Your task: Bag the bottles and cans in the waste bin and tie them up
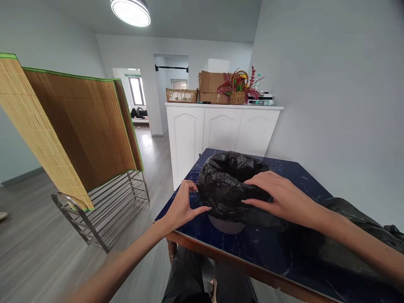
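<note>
A black garbage bag (217, 185) lines a small round bin (227, 225), its upper part folded down over the rim. Only the bin's grey lower part shows beneath the plastic. At the left side my left hand (184, 204) is partly closed, its fingers curled against the bag and its thumb stretched along the front. My right hand (276, 193) grips the bag at the near right rim, fingers over the top and thumb below on the outside. More black plastic (356, 214) lies beyond my right forearm.
The bin stands on a dark blue marbled table (195, 227). Beyond it is a white cabinet (221, 126) bearing cardboard boxes (210, 86) and a flower basket (237, 97). Left, a bamboo mat (88, 126) hangs over a metal rack (116, 219). A person (139, 113) lies in the far room.
</note>
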`<state>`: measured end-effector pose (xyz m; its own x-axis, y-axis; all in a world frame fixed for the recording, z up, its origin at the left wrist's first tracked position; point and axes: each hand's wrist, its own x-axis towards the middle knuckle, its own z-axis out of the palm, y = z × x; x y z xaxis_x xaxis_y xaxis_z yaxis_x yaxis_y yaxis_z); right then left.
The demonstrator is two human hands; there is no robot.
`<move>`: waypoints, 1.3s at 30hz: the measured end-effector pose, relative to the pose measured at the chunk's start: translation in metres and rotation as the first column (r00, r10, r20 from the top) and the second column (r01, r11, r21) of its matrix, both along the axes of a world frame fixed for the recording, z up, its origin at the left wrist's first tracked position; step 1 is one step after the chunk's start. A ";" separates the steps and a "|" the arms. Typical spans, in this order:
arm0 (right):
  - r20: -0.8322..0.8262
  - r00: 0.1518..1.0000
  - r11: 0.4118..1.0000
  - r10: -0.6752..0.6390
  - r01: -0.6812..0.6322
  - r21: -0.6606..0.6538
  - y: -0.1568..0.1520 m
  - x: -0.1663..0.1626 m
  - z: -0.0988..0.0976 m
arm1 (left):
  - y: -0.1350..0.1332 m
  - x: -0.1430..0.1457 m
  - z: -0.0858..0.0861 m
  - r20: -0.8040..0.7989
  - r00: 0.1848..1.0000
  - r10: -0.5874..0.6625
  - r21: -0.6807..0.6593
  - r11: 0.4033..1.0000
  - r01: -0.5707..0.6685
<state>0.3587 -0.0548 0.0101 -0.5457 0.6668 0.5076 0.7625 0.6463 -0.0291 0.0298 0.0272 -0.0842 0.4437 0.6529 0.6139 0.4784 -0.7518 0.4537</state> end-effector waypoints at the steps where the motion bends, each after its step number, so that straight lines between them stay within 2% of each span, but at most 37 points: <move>1: 0.001 1.000 1.000 -0.008 0.008 0.011 0.002 -0.001 -0.002 | 0.003 -0.006 -0.006 0.006 1.000 0.012 -0.019 1.000 -0.012; 5: 0.005 1.000 0.997 -0.030 0.030 0.064 0.006 -0.005 -0.004 | 0.015 -0.034 -0.035 -0.039 0.999 -0.006 -0.124 0.992 0.002; 8: 0.022 0.999 0.995 -0.047 0.045 0.087 0.009 -0.008 -0.006 | 0.029 -0.051 -0.057 -0.105 0.991 0.088 -0.196 0.975 -0.107; 11: 0.031 0.997 0.995 -0.064 0.062 0.081 0.014 -0.011 -0.009 | 0.043 -0.060 -0.074 -0.152 0.967 0.203 -0.204 0.951 -0.232; 14: 0.004 0.997 0.995 -0.075 0.074 0.071 0.017 -0.014 -0.010 | 0.052 -0.062 -0.084 -0.182 0.958 0.222 -0.182 0.950 -0.254; 16: -0.040 0.996 0.997 -0.075 0.075 0.021 0.015 -0.014 -0.006 | 0.053 -0.062 -0.088 -0.207 0.953 0.222 -0.167 0.952 -0.258; 20: -0.168 0.981 0.977 -0.094 0.058 -0.206 0.004 -0.011 0.006 | 0.052 -0.060 -0.095 -0.246 0.940 0.235 -0.148 0.950 -0.276; 22: -0.208 0.970 0.969 -0.122 0.071 -0.238 -0.001 -0.010 0.009 | 0.052 -0.059 -0.098 -0.259 0.935 0.243 -0.143 0.948 -0.286; 24: -0.197 0.974 0.981 -0.111 0.075 -0.180 -0.002 -0.010 0.006 | 0.053 -0.059 -0.099 -0.269 0.931 0.246 -0.139 0.947 -0.291; 27: -0.103 0.993 0.998 -0.055 0.052 -0.032 0.002 -0.012 -0.005 | 0.053 -0.058 -0.099 -0.282 0.927 0.247 -0.133 0.947 -0.293; 30: -0.017 0.998 0.996 -0.055 0.056 0.068 0.009 -0.013 -0.014 | 0.051 -0.058 -0.097 -0.293 0.923 0.250 -0.125 0.947 -0.296; 39: 0.005 0.996 0.988 -0.088 0.087 0.128 0.015 -0.014 -0.016 | 0.041 -0.054 -0.096 -0.311 0.907 0.283 -0.096 0.941 -0.326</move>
